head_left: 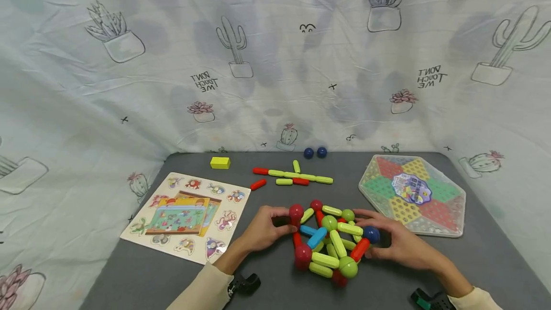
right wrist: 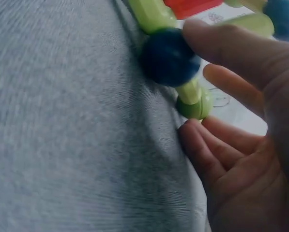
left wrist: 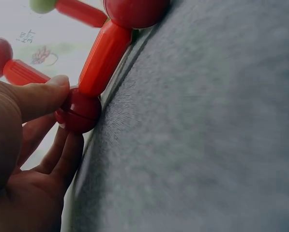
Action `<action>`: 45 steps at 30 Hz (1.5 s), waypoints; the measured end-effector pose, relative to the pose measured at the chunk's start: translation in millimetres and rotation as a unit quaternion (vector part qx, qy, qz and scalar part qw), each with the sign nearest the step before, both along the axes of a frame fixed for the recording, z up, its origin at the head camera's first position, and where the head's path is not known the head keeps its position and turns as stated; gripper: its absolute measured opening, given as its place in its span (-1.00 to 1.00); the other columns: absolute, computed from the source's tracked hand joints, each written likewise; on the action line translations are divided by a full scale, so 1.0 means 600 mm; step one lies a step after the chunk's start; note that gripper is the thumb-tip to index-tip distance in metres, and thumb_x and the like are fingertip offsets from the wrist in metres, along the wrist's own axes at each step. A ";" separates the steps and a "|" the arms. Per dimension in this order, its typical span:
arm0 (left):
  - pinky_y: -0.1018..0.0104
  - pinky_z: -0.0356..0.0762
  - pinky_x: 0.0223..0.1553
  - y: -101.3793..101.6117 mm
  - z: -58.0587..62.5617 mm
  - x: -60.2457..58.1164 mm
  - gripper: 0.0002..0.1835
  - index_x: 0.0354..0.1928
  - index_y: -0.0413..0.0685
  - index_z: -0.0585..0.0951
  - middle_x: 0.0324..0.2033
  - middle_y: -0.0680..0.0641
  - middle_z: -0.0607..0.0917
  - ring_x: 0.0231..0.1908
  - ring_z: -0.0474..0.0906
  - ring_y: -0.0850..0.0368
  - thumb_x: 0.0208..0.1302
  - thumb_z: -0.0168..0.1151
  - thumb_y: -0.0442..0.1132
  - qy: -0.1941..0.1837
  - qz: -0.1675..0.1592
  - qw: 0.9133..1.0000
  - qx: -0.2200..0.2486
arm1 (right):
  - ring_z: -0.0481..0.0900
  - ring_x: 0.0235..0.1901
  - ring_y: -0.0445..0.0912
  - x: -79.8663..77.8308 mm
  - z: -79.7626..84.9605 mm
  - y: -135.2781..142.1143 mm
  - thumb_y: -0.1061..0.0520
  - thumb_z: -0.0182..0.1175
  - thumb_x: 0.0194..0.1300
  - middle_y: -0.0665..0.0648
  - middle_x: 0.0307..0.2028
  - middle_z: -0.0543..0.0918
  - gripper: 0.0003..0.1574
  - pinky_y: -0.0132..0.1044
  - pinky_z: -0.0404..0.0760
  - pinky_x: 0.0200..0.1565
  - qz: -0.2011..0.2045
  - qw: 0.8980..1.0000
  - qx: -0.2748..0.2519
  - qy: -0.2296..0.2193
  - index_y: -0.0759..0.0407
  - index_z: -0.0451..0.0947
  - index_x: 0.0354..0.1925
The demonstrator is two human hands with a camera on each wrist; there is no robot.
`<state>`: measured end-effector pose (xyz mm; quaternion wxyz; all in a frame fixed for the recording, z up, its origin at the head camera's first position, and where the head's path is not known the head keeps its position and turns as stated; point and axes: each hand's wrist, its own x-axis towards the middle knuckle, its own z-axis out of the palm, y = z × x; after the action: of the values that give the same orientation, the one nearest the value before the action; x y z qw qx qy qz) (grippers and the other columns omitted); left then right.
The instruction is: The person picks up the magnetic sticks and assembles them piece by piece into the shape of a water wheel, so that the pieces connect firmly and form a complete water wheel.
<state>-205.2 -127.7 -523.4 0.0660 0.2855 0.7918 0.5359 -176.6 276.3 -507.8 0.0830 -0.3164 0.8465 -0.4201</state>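
A frame of rods and balls, a magnetic building toy, stands between both hands in the head view. Its rods are yellow-green, red and blue, its balls red, green and dark blue. At its left side my left hand pinches a red ball between thumb and fingers; a red rod runs from that ball to another red one. On the other side my right hand holds the frame, thumb by the dark blue ball and fingertips at a green ball.
Loose yellow-green and red rods lie beyond the frame, with two dark blue balls at the back edge. A yellow block and a sea-animal puzzle board are on the left. On the right lies a hexagonal board game.
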 end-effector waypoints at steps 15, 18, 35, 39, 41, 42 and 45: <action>0.27 0.69 0.16 -0.005 -0.001 0.017 -0.77 -0.01 0.07 0.88 -0.10 0.04 0.88 -0.04 0.74 0.19 0.31 0.61 -0.28 0.025 0.020 0.999 -0.007 | 0.57 0.35 -0.40 -0.028 -0.032 0.005 0.34 0.35 0.51 -0.17 0.40 0.66 -0.43 -0.55 0.56 0.26 0.011 0.994 -0.107 -0.013 0.04 0.66 0.39; 0.30 0.67 0.17 -0.010 0.002 0.014 -0.74 0.03 0.10 0.86 -0.08 0.07 0.87 -0.03 0.73 0.21 0.33 0.60 -0.26 0.006 0.009 1.000 -0.014 | 0.61 0.34 -0.35 -0.030 -0.033 0.005 0.35 0.33 0.52 -0.14 0.39 0.67 -0.44 -0.52 0.58 0.26 0.019 0.994 -0.110 -0.013 0.06 0.65 0.40; -0.09 0.62 0.32 -0.139 0.040 -0.089 -0.49 0.39 -0.49 0.55 0.23 -0.20 0.79 0.23 0.79 0.00 0.48 0.37 -0.46 -0.096 -0.031 0.970 0.222 | 0.58 0.35 -0.38 -0.036 -0.034 -0.003 0.34 0.35 0.51 -0.13 0.35 0.70 -0.47 -0.52 0.57 0.28 0.014 0.992 -0.119 -0.024 0.06 0.67 0.36; 0.35 0.79 -0.06 -0.153 0.035 -0.114 -0.50 0.40 -0.48 0.55 0.23 -0.29 0.78 0.18 0.81 0.06 0.51 0.37 -0.41 -0.081 0.043 0.976 0.196 | 0.63 0.31 -0.34 -0.038 -0.038 -0.003 0.32 0.36 0.51 -0.09 0.32 0.72 -0.48 -0.51 0.59 0.26 0.010 0.993 -0.115 -0.024 0.03 0.69 0.35; 0.50 0.67 -0.24 -0.149 0.032 -0.121 -0.53 0.36 -0.42 0.62 0.21 -0.31 0.79 0.11 0.82 0.14 0.51 0.40 -0.35 -0.061 0.106 0.983 0.135 | 0.67 0.27 -0.29 -0.038 -0.039 -0.003 0.31 0.36 0.51 -0.07 0.29 0.74 -0.51 -0.49 0.61 0.25 0.012 0.993 -0.113 -0.023 0.05 0.70 0.33; 0.51 0.61 -0.29 -0.144 0.031 -0.123 -0.55 0.33 -0.36 0.66 0.18 -0.28 0.81 0.07 0.83 0.17 0.50 0.43 -0.32 -0.044 0.140 0.985 0.092 | 0.68 0.26 -0.28 -0.038 -0.040 -0.003 0.31 0.36 0.51 -0.06 0.28 0.75 -0.52 -0.48 0.61 0.24 0.014 0.993 -0.112 -0.023 0.06 0.70 0.32; 0.33 0.74 -0.10 -0.122 0.027 -0.128 -0.63 0.23 -0.24 0.77 0.07 -0.23 0.86 0.00 0.84 0.06 0.45 0.49 -0.29 0.025 0.201 0.978 -0.051 | 0.69 0.24 -0.25 -0.038 -0.040 -0.003 0.31 0.36 0.51 -0.03 0.26 0.75 -0.55 -0.47 0.63 0.23 0.017 0.994 -0.109 -0.022 0.09 0.71 0.30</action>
<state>-281.8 -201.1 -507.4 -0.0482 0.1306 0.8607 0.4896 -199.7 274.6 -532.1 0.0740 -0.3283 0.7883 -0.5151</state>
